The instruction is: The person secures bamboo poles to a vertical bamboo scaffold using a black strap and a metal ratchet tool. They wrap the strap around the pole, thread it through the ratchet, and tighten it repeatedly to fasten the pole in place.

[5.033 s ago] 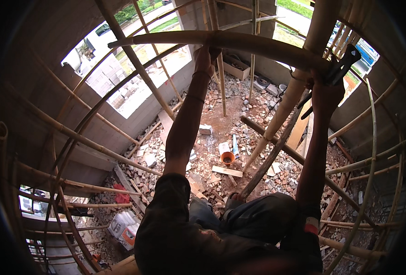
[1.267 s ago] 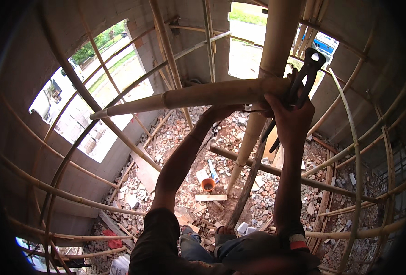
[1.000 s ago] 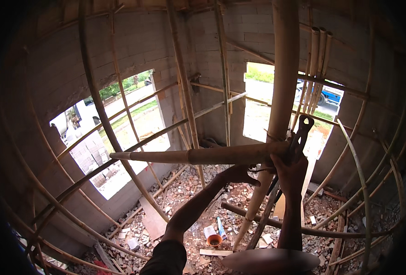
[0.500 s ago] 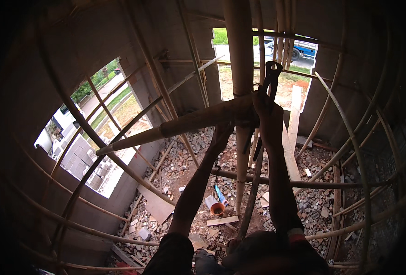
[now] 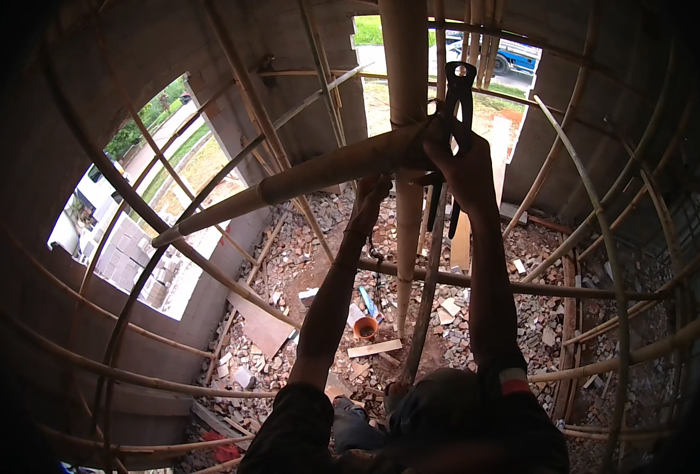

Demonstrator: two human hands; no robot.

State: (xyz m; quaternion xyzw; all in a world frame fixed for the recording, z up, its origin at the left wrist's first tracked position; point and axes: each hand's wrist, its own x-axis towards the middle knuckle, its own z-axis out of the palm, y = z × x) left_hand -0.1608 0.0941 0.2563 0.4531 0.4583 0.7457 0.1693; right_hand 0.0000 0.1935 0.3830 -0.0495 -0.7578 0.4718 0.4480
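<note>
A thick bamboo pole [image 5: 310, 174] slants in from the left and meets an upright bamboo pole [image 5: 407, 79] in front of me. Beside this joint, my right hand [image 5: 468, 178] is closed around dark pincers [image 5: 465, 110]. Their jaws point up and away from me, while the handles stick out below the hand. A small loop of wire or cord [image 5: 432, 104] shows at the joint. Under the slanting pole, left of the upright, my left hand [image 5: 371, 195] has its fingers drawn together. Shadow hides what they hold, if anything.
Thinner bamboo poles cross all around, including a horizontal one [image 5: 524, 288] below my hands. Far below lies broken brick rubble [image 5: 516, 347], with an orange bucket [image 5: 365, 329] and a board [image 5: 374, 348]. Grey walls have a window opening [image 5: 160, 229] at left.
The whole view has shifted, so poles, hands and rubble sit higher and slightly further left. Both hands stay at the joint, and the pincers remain in my right hand.
</note>
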